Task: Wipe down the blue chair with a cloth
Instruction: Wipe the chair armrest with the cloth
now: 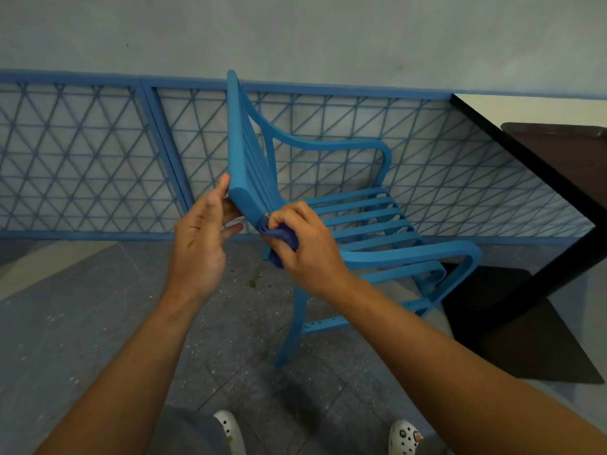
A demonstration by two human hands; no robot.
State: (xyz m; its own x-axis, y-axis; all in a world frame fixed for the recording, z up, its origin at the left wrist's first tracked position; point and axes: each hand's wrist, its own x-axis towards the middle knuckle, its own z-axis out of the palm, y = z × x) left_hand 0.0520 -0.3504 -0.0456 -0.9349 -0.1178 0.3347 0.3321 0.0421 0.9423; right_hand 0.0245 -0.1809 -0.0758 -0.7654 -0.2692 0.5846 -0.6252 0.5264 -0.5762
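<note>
The blue chair (361, 218) stands before me with its slatted seat facing right and its backrest top rail toward me. My right hand (305, 244) grips a crumpled dark blue cloth (282, 236) and presses it against the near end of the top rail. My left hand (200, 231) is at the rail's left side. Its thumb lies along the rail's edge and its straight fingers touch the back of the rail.
A blue lattice fence (98, 152) runs along the grey wall behind the chair. A dark-edged table (538, 178) stands close on the right, with a brown chair (565, 152) beyond its edge. The speckled tile floor (98, 323) spreads to the left, and my white shoes (405, 436) show below.
</note>
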